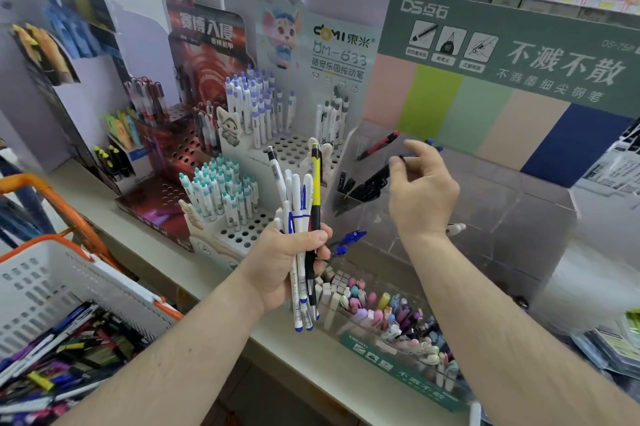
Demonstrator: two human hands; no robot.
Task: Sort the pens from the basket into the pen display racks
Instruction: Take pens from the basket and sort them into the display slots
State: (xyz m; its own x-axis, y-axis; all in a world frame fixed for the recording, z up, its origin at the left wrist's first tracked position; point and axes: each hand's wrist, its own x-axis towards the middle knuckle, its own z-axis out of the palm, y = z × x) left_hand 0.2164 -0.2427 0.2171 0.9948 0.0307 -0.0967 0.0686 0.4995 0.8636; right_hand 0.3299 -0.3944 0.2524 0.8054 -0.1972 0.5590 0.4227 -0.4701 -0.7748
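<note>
My left hand (287,263) grips a bundle of pens (301,217) held upright in front of the racks. Most are white with blue marks, and one is yellow and black. My right hand (420,190) hovers over the clear acrylic rack (485,204) and pinches the top end of a black pen (372,181) between thumb and forefinger. That pen slants down into a compartment with other black pens. The white basket (52,287) with orange handles stands at lower left, full of mixed pens. The white Domi rack (294,148) holds white pens with purple, teal and grey caps.
A dark red rack (173,155) with many empty holes stands left of the white one. A red pen (377,145) and blue pens (434,145) lie in the acrylic rack's upper tier. A green-labelled tray of pastel pens (391,325) sits at the counter's front edge.
</note>
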